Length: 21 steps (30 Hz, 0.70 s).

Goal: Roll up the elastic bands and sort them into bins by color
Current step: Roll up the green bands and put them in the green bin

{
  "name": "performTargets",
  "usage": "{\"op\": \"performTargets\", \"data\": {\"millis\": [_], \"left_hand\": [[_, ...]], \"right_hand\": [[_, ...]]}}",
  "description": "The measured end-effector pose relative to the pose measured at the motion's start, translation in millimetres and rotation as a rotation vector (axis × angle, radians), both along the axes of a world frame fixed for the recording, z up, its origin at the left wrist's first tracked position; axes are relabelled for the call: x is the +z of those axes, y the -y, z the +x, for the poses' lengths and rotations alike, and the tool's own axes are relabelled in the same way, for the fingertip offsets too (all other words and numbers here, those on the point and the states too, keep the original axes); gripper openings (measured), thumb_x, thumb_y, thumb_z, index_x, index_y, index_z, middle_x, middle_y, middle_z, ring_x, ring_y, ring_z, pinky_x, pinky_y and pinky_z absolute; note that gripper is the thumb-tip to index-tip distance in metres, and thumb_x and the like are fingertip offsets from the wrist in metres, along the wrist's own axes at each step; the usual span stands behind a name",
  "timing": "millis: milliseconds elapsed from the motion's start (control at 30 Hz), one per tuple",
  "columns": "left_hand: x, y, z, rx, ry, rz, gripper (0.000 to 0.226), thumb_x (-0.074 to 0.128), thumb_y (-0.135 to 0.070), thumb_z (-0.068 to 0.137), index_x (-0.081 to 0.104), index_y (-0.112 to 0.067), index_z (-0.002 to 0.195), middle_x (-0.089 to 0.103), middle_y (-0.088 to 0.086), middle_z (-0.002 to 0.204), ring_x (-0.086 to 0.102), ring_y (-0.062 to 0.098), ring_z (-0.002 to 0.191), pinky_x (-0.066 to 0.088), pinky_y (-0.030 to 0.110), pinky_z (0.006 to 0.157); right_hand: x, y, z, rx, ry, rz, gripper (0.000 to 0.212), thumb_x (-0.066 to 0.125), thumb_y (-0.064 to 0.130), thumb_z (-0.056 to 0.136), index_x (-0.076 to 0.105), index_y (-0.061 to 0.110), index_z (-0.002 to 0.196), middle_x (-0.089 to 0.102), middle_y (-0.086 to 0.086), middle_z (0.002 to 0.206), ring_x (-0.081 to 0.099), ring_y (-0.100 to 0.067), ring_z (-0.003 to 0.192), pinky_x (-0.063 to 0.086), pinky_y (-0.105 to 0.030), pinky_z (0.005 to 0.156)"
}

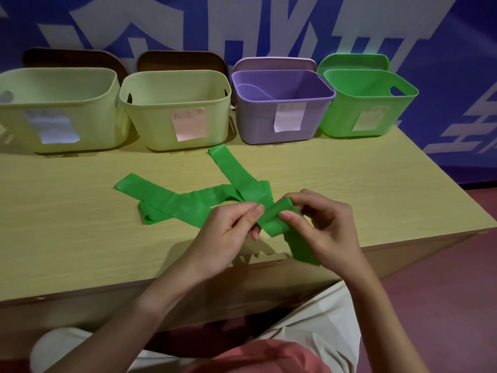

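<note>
Both hands work at the near edge of the wooden table (80, 238), a little toward four o'clock from its middle, on one green elastic band (188, 204). The left hand (228, 232) pinches the near end of a small started roll (277, 218) between thumb and forefinger, the other fingers curled under it; the right hand (322, 227) grips the roll's far end, thumb on top and fingers bent round it. The roll lies slanted between the two hands, just above the tabletop. From it the band trails away in flat strips — one runs toward eleven o'clock and ends close to the bins, another reaches toward nine o'clock and folds back on itself, and a short tail hangs down under the right hand toward the table's front edge. Whether these strips belong to one band or to more I cannot tell. Along the far edge, from ten to two o'clock, four plastic bins stand side by side, each with a paper label on its front: a pale yellow-green bin (88, 76), a second pale yellow-green bin (150, 109), a purple bin (250, 122) with a purple band (252, 91) lying inside, and a green bin (338, 117). Lids lean upright behind them — dark brown behind the two pale ones, purple and green behind the others.
</note>
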<state>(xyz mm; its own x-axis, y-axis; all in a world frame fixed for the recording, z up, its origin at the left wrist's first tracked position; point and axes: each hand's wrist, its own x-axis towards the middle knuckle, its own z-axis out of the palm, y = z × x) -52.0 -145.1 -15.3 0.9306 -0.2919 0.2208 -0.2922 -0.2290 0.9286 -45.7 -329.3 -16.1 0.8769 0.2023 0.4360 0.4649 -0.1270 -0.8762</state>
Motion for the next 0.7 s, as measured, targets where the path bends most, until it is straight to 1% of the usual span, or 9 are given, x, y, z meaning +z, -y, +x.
{"op": "performTargets", "data": {"millis": [67,133,200,267,400,467,533,633,700], "left_hand": [[-1,-1,-1,0.067,0.078,0.051,0.034,0.046,-0.031,0.094,0.068,-0.007,0.083,0.059,-0.01,0.066,0.052,0.005,0.06,0.038,0.017,0.059],[-1,-2,-3,0.098,0.135,0.042,0.031,0.048,-0.034,0.094,0.069,-0.011,0.091,0.061,-0.017,0.075,0.056,0.002,0.07,0.039,0.014,0.063],[0,-4,-5,0.096,0.18,0.073,0.032,0.05,-0.038,0.091,0.069,-0.012,0.095,0.063,-0.011,0.081,0.059,0.011,0.076,0.046,0.024,0.065],[0,-4,-6,0.1,0.234,0.132,0.035,0.056,-0.041,0.087,0.069,-0.011,0.095,0.063,0.0,0.082,0.058,0.017,0.074,0.047,0.032,0.065],[4,-4,-5,0.134,0.29,0.174,0.035,0.059,-0.04,0.083,0.07,-0.007,0.091,0.061,0.0,0.078,0.056,0.015,0.07,0.046,0.032,0.062],[6,-3,-6,0.151,0.262,0.123,0.031,0.058,-0.037,0.084,0.07,-0.009,0.089,0.063,-0.002,0.077,0.058,0.015,0.07,0.047,0.036,0.063],[9,-1,-8,0.156,0.198,0.048,0.027,0.057,-0.036,0.084,0.071,-0.012,0.085,0.063,-0.006,0.074,0.06,0.014,0.069,0.05,0.036,0.063],[15,-1,-11,0.133,0.079,-0.052,0.017,0.067,-0.032,0.085,0.07,-0.015,0.082,0.064,0.003,0.073,0.058,0.006,0.063,0.05,0.023,0.06],[20,-4,-12,0.097,-0.006,-0.126,0.018,0.061,-0.03,0.082,0.07,-0.014,0.082,0.061,0.009,0.066,0.053,0.009,0.057,0.042,0.02,0.054]], "right_hand": [[-3,1,0,-0.014,-0.011,0.001,0.014,0.068,0.022,0.082,0.071,0.018,0.095,0.065,-0.011,0.078,0.057,-0.024,0.071,0.048,-0.03,0.067],[-5,1,1,-0.026,-0.021,0.003,0.013,0.069,0.024,0.082,0.073,0.019,0.092,0.065,-0.011,0.078,0.057,-0.026,0.071,0.048,-0.032,0.066],[-5,2,1,-0.027,-0.023,0.005,0.012,0.069,0.025,0.081,0.073,0.021,0.092,0.066,-0.008,0.079,0.057,-0.027,0.072,0.049,-0.031,0.066],[-5,1,1,-0.026,-0.023,0.001,0.013,0.07,0.025,0.081,0.072,0.02,0.093,0.066,-0.006,0.079,0.058,-0.027,0.072,0.049,-0.032,0.066],[-7,-5,0,-0.033,-0.075,0.059,0.021,0.07,0.027,0.081,0.07,0.013,0.096,0.067,-0.005,0.08,0.06,-0.019,0.075,0.049,-0.028,0.069],[-8,-9,-2,-0.009,-0.083,0.093,0.016,0.068,0.025,0.083,0.069,0.017,0.097,0.069,-0.004,0.085,0.062,-0.022,0.08,0.051,-0.032,0.073],[-6,-11,-4,0.024,-0.067,0.099,0.012,0.066,0.019,0.086,0.067,0.017,0.099,0.07,0.003,0.09,0.065,-0.017,0.086,0.051,-0.028,0.076],[-1,-12,-6,0.046,-0.073,0.102,0.015,0.065,0.008,0.086,0.067,0.014,0.1,0.072,0.007,0.092,0.066,-0.008,0.086,0.05,-0.019,0.075],[3,-13,-6,0.054,-0.071,0.1,0.018,0.065,0.006,0.086,0.067,0.013,0.102,0.073,0.005,0.096,0.067,-0.008,0.089,0.051,-0.019,0.077]]}}
